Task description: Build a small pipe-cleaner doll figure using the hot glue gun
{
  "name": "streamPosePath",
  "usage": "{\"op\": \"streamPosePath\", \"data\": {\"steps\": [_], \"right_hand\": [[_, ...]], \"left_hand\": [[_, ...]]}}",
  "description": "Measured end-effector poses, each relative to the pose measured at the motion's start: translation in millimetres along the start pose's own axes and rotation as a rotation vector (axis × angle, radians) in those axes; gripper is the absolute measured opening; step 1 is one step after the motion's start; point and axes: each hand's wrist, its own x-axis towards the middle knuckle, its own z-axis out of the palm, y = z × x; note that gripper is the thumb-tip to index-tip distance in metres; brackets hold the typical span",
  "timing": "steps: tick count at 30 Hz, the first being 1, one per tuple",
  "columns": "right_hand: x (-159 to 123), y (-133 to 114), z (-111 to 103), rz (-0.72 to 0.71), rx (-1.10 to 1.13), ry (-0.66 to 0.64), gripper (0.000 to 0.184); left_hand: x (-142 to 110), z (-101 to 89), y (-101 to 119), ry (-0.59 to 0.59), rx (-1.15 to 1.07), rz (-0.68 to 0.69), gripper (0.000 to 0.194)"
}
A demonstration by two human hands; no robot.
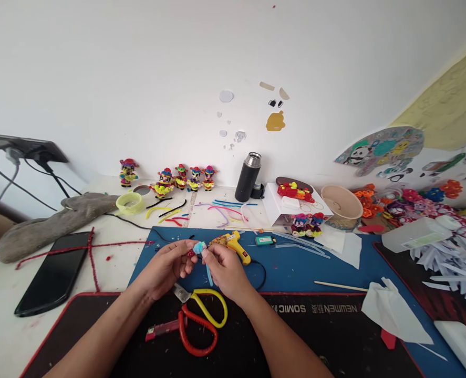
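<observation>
Over the front of the blue mat point(291, 268), my left hand point(172, 265) and my right hand point(225, 270) meet at a small fuzzy pipe-cleaner piece point(199, 247), light blue with dark red at its left side. Thumb and fingers of both hands are closed on it. A light blue strip point(209, 275) hangs below the right fingertips. Just behind the right hand lies a yellow glue gun point(238, 247), partly hidden by it. Below the hands are scissors point(210, 310) with one yellow and one red handle, beside a red box cutter point(164, 329).
At left lie a phone point(55, 275), red pipe cleaners point(93, 262) and a driftwood piece point(59, 223). Several pipe-cleaner figures point(164, 184) stand by the wall, near a black thermos point(248, 178). To the right are a round bowl point(341, 207), a wooden stick point(339, 286) and a tissue point(394, 310).
</observation>
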Motion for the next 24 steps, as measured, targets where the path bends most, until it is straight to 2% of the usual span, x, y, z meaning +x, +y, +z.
{"op": "streamPosePath", "data": {"steps": [6,14,24], "right_hand": [[-0.1,-4.3,-2.0,-0.043,-0.064,0.024,0.035],[-2.2,-8.6,-1.3,-0.020,-0.064,0.005,0.033],[-0.9,-6.3,-0.4,-0.007,-0.077,-0.026,0.033]], "left_hand": [[1.2,-2.5,0.1,0.061,-0.014,0.001,0.038],[-0.2,-1.7,0.8,0.026,-0.016,-0.016,0.037],[-1.8,5.0,2.3,0.051,0.011,0.007,0.033]]}}
